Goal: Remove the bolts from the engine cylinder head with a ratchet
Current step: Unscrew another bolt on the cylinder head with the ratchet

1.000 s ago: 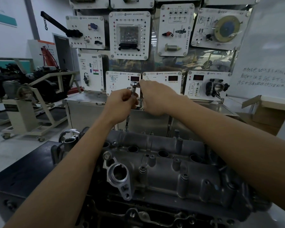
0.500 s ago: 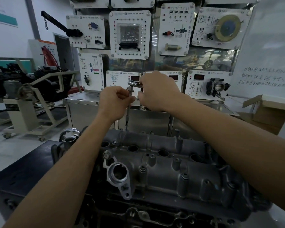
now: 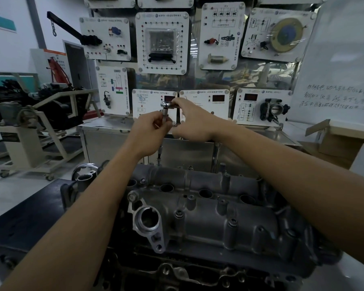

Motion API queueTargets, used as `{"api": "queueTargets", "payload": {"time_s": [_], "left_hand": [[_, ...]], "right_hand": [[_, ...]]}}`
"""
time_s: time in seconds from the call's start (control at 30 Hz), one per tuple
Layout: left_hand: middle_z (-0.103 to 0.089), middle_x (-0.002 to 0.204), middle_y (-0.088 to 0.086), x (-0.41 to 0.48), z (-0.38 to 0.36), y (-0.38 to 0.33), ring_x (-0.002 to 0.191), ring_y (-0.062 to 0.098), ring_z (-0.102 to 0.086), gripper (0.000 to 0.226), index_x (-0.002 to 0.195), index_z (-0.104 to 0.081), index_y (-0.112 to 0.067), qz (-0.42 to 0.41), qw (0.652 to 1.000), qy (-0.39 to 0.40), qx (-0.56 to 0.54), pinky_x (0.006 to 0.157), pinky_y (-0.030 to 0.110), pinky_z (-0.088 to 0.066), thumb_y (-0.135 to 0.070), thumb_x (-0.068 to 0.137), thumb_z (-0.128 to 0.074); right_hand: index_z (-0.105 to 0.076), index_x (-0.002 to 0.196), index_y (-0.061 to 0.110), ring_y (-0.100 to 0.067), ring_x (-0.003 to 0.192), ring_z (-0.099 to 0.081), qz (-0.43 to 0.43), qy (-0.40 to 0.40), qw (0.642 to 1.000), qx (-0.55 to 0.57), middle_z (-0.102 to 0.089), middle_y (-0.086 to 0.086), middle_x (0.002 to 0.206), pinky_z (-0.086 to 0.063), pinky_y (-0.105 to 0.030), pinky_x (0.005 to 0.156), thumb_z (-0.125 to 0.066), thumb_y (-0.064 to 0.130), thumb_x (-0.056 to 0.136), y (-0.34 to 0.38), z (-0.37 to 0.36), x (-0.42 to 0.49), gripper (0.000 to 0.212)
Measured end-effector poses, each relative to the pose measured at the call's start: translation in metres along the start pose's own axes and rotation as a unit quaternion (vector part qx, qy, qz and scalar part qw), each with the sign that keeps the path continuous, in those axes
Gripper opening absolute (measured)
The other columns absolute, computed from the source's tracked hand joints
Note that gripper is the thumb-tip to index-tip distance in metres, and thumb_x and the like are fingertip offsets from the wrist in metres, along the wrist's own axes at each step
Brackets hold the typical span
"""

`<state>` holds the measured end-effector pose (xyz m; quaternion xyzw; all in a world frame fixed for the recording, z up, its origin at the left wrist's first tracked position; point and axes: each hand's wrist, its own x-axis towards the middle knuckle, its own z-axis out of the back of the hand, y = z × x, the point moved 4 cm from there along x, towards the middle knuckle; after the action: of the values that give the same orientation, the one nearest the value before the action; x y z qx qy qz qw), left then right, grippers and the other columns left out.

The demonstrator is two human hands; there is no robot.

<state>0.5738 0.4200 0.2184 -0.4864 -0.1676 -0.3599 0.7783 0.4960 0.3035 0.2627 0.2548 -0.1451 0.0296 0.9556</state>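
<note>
My left hand grips the slim steel extension bar; my right hand holds the chrome ratchet atop it, over the grey metal cylinder head, far side.

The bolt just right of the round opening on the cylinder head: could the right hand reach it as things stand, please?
Probably yes: the bolt lies uncovered, though the right hand would first have to release the ratchet.

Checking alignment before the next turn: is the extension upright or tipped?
Upright: the extension runs nearly vertically from the ratchet down to the head's far edge, left hand gripping it.
</note>
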Motion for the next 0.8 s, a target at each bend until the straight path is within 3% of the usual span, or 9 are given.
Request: {"api": "queueTargets", "payload": {"time_s": [0.07, 0.13, 0.27, 0.33, 0.4, 0.5, 0.6, 0.73, 0.8], "left_hand": [[-0.069, 0.086, -0.002, -0.001, -0.003, -0.002, 0.072, 0.002, -0.063, 0.017, 0.103, -0.068, -0.008, 0.006, 0.999, 0.026, -0.025, 0.065, 0.018, -0.049, -0.014, 0.104, -0.053], [-0.070, 0.088, -0.005, -0.002, -0.005, -0.003, 0.072, -0.006, -0.067, 0.019, 0.106, -0.066, -0.003, 0.014, 0.996, 0.043, -0.072, 0.064, 0.010, -0.050, -0.007, 0.105, -0.048], [-0.074, 0.087, 0.007, -0.003, -0.001, -0.001, 0.062, 0.000, -0.068, 0.017, 0.103, -0.068, -0.002, 0.020, 0.996, 0.021, -0.086, 0.058, 0.012, -0.051, -0.008, 0.104, -0.052], [-0.074, 0.084, 0.010, -0.003, 0.005, 0.001, 0.059, 0.001, -0.068, 0.010, 0.095, -0.070, -0.007, 0.029, 0.996, -0.015, -0.083, 0.055, 0.011, -0.049, -0.008, 0.099, -0.061], [-0.074, 0.080, 0.007, -0.002, 0.008, 0.002, 0.061, 0.004, -0.070, 0.005, 0.088, -0.071, -0.013, 0.030, 0.997, -0.047, -0.059, 0.054, 0.013, -0.049, -0.011, 0.092, -0.071], [-0.073, 0.076, 0.004, -0.001, 0.011, 0.001, 0.069, 0.018, -0.072, 0.012, 0.078, -0.070, -0.016, 0.018, 0.996, -0.082, 0.004, 0.066, 0.029, -0.057, -0.018, 0.084, -0.080], [-0.069, 0.070, 0.001, -0.002, 0.012, 0.002, 0.068, 0.023, -0.070, 0.026, 0.068, -0.061, -0.024, 0.033, 0.995, -0.096, 0.018, 0.065, 0.033, -0.059, -0.017, 0.080, -0.084], [-0.066, 0.067, -0.001, -0.003, 0.012, 0.001, 0.065, 0.021, -0.067, 0.027, 0.068, -0.059, -0.024, 0.024, 0.995, -0.096, 0.018, 0.058, 0.023, -0.052, -0.015, 0.082, -0.081], [-0.067, 0.071, 0.000, -0.003, 0.010, 0.000, 0.067, 0.017, -0.066, 0.019, 0.076, -0.063, -0.021, 0.014, 0.997, -0.073, -0.007, 0.061, 0.023, -0.053, -0.014, 0.087, -0.077]], "right_hand": [[-0.020, 0.155, 0.014, -0.029, 0.123, -0.052, -0.012, 0.030, 0.999, 0.014, -0.032, -0.015, 0.156, -0.047, -0.045, 0.089, -0.067, 0.009, 0.086, -0.007, 0.000, 0.003, 0.084], [-0.009, 0.160, 0.015, -0.025, 0.141, -0.034, -0.015, 0.045, 0.999, 0.002, -0.018, -0.009, 0.165, -0.035, -0.032, 0.095, -0.068, 0.011, 0.087, -0.012, 0.001, 0.006, 0.094], [-0.009, 0.160, 0.015, -0.021, 0.123, -0.044, -0.008, 0.039, 0.999, -0.010, -0.016, -0.008, 0.166, -0.038, -0.032, 0.092, -0.068, 0.013, 0.086, -0.012, -0.001, 0.006, 0.095], [-0.012, 0.160, 0.014, -0.021, 0.134, -0.040, 0.011, 0.017, 0.997, -0.072, -0.017, -0.007, 0.166, -0.037, -0.031, 0.104, -0.068, 0.017, 0.088, -0.008, 0.000, 0.004, 0.092], [-0.030, 0.154, 0.013, -0.026, 0.136, -0.041, 0.025, -0.031, 0.989, -0.141, -0.035, -0.010, 0.155, -0.039, -0.038, 0.111, -0.066, 0.024, 0.089, -0.001, 0.003, 0.002, 0.076], [-0.053, 0.118, 0.014, -0.026, 0.102, -0.057, 0.034, -0.121, 0.958, -0.258, -0.055, -0.005, 0.112, -0.051, -0.042, 0.085, -0.064, 0.033, 0.087, 0.015, 0.009, -0.005, 0.038], [-0.047, 0.090, 0.018, -0.023, 0.077, -0.054, 0.073, -0.207, 0.918, -0.330, -0.042, 0.004, 0.072, -0.039, -0.036, 0.064, -0.063, 0.035, 0.086, 0.033, 0.012, -0.013, 0.023], [-0.048, 0.090, 0.019, -0.022, 0.073, -0.051, 0.073, -0.227, 0.907, -0.346, -0.041, 0.004, 0.069, -0.036, -0.034, 0.063, -0.061, 0.037, 0.087, 0.032, 0.012, -0.012, 0.022], [-0.049, 0.099, 0.017, -0.022, 0.083, -0.052, 0.062, -0.180, 0.928, -0.321, -0.053, 0.000, 0.088, -0.041, -0.035, 0.068, -0.062, 0.037, 0.086, 0.020, 0.010, -0.007, 0.028]]}}
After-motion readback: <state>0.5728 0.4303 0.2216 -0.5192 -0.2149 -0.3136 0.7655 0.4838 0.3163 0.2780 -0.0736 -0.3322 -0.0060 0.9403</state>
